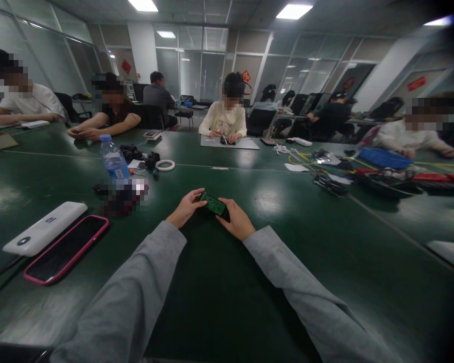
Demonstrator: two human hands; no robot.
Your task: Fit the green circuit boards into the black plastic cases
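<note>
Both my hands hold a small dark rectangular device with a green face [214, 204] just above the table. Pale marks cover its green face; I cannot tell whether this is a lit screen or a circuit board. My left hand [187, 207] grips the left end, thumb on the front edge. At the opposite end, my right hand [237, 219] is closed around the corner with its thumb near the lower edge. The device lies tilted, its right end nearer to me. Its underside and several of my fingers are hidden.
On the green table [227, 302], a white power bank [45, 229] and a pink-edged phone [68, 249] lie left. Beyond them stand a water bottle [114, 159] and a tape roll [165, 165]. Cables and a blue tray [385, 157] sit right. A co-worker [227, 118] works opposite.
</note>
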